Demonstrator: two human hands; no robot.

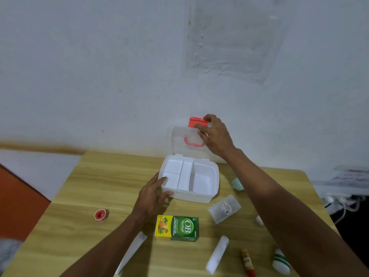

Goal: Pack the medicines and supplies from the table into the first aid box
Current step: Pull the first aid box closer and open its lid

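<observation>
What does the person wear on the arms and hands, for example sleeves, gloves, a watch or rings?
Nothing worn shows. The left forearm and the right forearm are bare to the picture's edge, no sleeve in view. The left hand and the right hand have no gloves; no watch, bracelet or ring is visible.

Open first aid box (pixel 199 197); carton (pixel 177 228) nearby

Wooden tabletop (pixel 99 186): open first aid box (pixel 191 196), tape roll (pixel 101 214), green carton (pixel 177 227), clear pouch (pixel 224 208), white tube (pixel 217 254), striped bottle (pixel 281 261).
</observation>
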